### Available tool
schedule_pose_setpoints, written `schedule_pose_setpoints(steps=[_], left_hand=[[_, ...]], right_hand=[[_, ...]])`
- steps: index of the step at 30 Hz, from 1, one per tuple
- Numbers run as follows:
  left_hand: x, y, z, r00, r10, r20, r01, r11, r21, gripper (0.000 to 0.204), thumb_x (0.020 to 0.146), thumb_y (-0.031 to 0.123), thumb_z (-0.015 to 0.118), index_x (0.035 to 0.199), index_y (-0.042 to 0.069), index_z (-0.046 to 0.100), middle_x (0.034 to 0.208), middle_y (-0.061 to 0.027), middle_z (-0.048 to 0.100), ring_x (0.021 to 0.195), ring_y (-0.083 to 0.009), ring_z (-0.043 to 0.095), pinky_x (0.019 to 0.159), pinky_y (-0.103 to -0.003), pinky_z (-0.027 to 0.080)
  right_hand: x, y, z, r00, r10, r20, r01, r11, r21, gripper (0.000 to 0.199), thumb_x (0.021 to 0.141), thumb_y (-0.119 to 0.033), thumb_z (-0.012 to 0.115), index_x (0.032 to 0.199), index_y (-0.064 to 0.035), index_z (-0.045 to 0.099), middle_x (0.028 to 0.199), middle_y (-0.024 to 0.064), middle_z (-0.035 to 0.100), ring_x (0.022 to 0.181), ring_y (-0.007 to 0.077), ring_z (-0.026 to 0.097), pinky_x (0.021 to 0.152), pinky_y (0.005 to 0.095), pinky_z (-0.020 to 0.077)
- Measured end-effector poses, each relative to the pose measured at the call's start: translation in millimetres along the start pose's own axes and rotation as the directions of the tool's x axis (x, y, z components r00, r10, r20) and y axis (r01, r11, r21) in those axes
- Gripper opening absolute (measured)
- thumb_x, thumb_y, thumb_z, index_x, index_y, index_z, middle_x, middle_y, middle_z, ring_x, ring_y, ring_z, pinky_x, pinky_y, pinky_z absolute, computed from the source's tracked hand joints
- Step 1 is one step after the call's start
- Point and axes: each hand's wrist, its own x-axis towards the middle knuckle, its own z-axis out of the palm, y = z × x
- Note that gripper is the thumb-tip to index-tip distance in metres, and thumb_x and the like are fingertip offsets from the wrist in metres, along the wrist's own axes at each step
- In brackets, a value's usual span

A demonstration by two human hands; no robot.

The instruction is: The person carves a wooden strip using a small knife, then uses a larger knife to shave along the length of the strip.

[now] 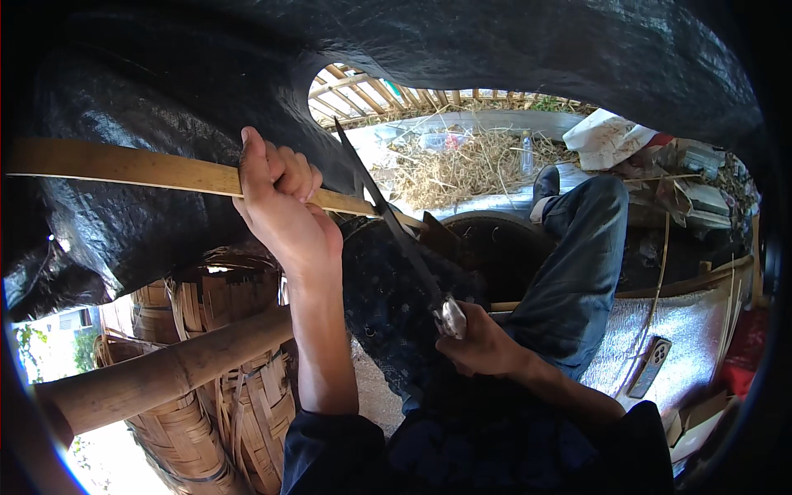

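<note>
My left hand point(285, 202) is closed round a long, flat bamboo strip point(124, 162), with the thumb pointing up. The strip runs from the far left, through my hand, to a spot above my lap. In my right hand point(483, 340) is the handle of a long knife with a dark, narrow blade point(412, 256) and a silvery metal collar. Its blade slants up and to the left and crosses the strip near the strip's right end. Whether its edge touches the strip, I cannot tell. Dark cloth point(396, 297) lies over my lap below the strip.
Black plastic sheeting point(528, 41) hangs above and at the left. A thick bamboo pole point(173, 367) and woven bamboo baskets point(186, 429) stand lower left. Beyond my jeans-clad leg point(577, 272) lie straw shavings point(454, 165) and a clear bottle point(526, 153). A phone point(650, 367) rests at the right.
</note>
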Motion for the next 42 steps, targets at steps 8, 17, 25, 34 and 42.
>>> schedule_pose_setpoints(steps=[8, 17, 25, 34, 42], left_hand=[[3, 0, -7, 0.999, 0.023, -0.028, -0.022, 0.999, 0.034, 0.041, 0.091, 0.022, 0.043, 0.056, 0.015, 0.022, 0.048, 0.0044, 0.016, 0.043, -0.0061, 0.014, 0.043, -0.023, 0.014], [1, 3, -3, 0.992, 0.036, -0.125, -0.028, 0.997, 0.068, 0.043, 0.091, 0.022, 0.042, 0.055, 0.015, 0.020, 0.048, 0.0051, 0.017, 0.044, -0.0058, 0.013, 0.043, -0.024, 0.013], [-2, 3, 6, 0.978, 0.058, -0.203, -0.022, 0.984, 0.174, 0.046, 0.088, 0.027, 0.045, 0.052, 0.014, 0.020, 0.048, 0.0052, 0.018, 0.046, -0.0057, 0.014, 0.046, -0.025, 0.015], [4, -5, 1, 0.987, 0.007, 0.159, -0.014, 0.999, 0.043, 0.043, 0.091, 0.030, 0.042, 0.057, 0.014, 0.022, 0.050, 0.0042, 0.017, 0.045, -0.0067, 0.014, 0.045, -0.024, 0.016], [9, -18, 6, 0.975, 0.207, 0.080, -0.213, 0.974, 0.082, 0.045, 0.091, 0.026, 0.041, 0.055, 0.011, 0.021, 0.048, 0.0032, 0.019, 0.042, -0.0057, 0.018, 0.042, -0.023, 0.016]], right_hand=[[0, -7, -4, 0.992, 0.030, 0.124, -0.040, 0.996, 0.079, 0.013, 0.077, -0.002, 0.053, 0.084, 0.0001, 0.043, 0.049, 0.0034, 0.045, 0.037, 0.0123, 0.047, 0.034, 0.0248, 0.0370], [-3, -15, 11, 0.913, -0.335, -0.233, 0.331, 0.942, -0.057, 0.041, 0.072, -0.009, 0.061, 0.106, 0.0071, 0.045, 0.081, 0.0111, 0.054, 0.074, 0.0124, 0.057, 0.060, 0.0243, 0.0462], [16, 19, 5, 0.926, -0.339, -0.169, 0.220, 0.844, -0.489, 0.038, 0.070, -0.011, 0.059, 0.102, 0.0060, 0.048, 0.078, 0.0188, 0.059, 0.075, 0.0338, 0.060, 0.067, 0.0364, 0.0478], [14, 18, 1, 0.920, -0.331, -0.209, 0.224, 0.883, -0.412, 0.038, 0.069, -0.009, 0.061, 0.099, 0.0095, 0.047, 0.076, 0.0256, 0.059, 0.074, 0.0394, 0.060, 0.064, 0.0391, 0.0501], [3, 8, -2, 0.922, -0.314, -0.227, 0.167, 0.851, -0.497, 0.036, 0.069, -0.011, 0.060, 0.097, 0.0081, 0.047, 0.077, 0.0261, 0.058, 0.073, 0.0390, 0.060, 0.064, 0.0382, 0.0487]])
